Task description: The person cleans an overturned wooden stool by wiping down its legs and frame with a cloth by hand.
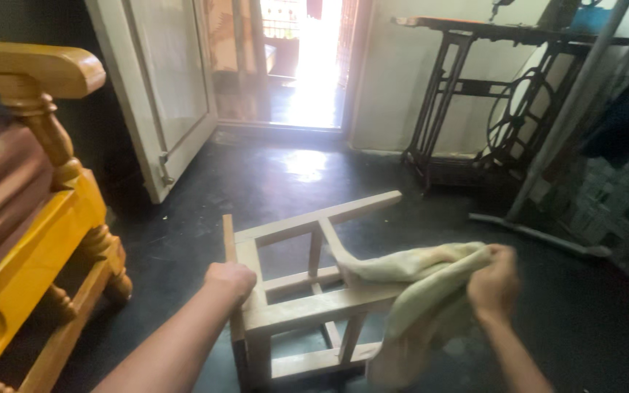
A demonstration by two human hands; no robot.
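Observation:
A small unpainted wooden stool (pixel 296 309) lies tipped on its side on the dark floor, its legs pointing away from me. My left hand (pixel 230 279) grips the near corner of its frame. My right hand (pixel 495 284) is closed on a pale yellowish cloth (pixel 416 291), which drapes over the stool's right side and hangs down toward the floor.
A yellow wooden sofa (pixel 34 240) with turned posts stands at the left. An open white door (pixel 165 87) and bright doorway lie ahead. A treadle sewing machine table (pixel 489 94) stands at the back right. A metal stand leg (pixel 540 233) crosses the floor at the right.

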